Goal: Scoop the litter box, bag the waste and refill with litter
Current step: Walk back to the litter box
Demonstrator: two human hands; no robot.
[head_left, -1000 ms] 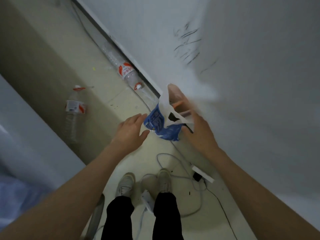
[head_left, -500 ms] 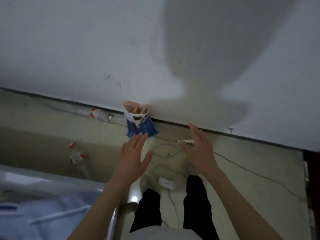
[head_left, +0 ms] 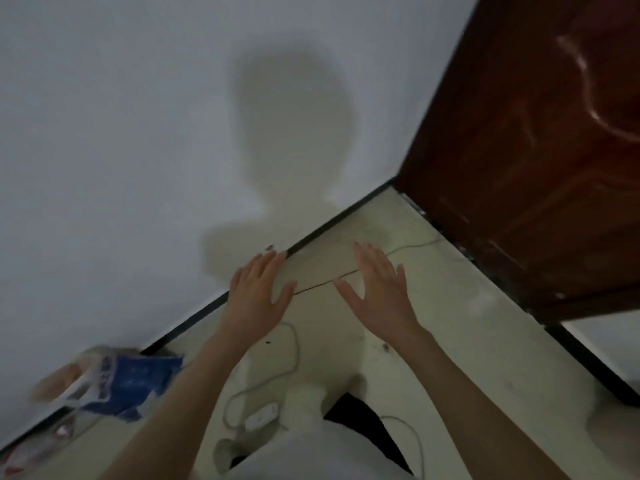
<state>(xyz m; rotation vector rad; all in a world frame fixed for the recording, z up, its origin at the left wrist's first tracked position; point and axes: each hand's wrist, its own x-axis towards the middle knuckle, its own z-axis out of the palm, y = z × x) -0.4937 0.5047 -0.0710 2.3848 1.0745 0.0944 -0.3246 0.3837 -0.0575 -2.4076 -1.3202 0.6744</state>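
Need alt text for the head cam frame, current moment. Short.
Both bare hands, left hand and right hand, are held out open and empty above a pale floor. A blue and white bag stands by the white wall at lower left; a dark wooden door is at right, and a white cable trails on the floor.

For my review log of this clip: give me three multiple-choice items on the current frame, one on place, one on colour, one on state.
1. Where is the bag?
A. against the wall, left of the left arm
B. by the door
C. in the right hand

2. What colour is the door?
A. white
B. dark reddish brown
C. green

3. How are the hands?
A. both open and empty
B. both hold the bag
C. both fists

Key: 1 A, it stands at the wall's foot; 2 B, plain at upper right; 3 A, the left hand and right hand show spread fingers.
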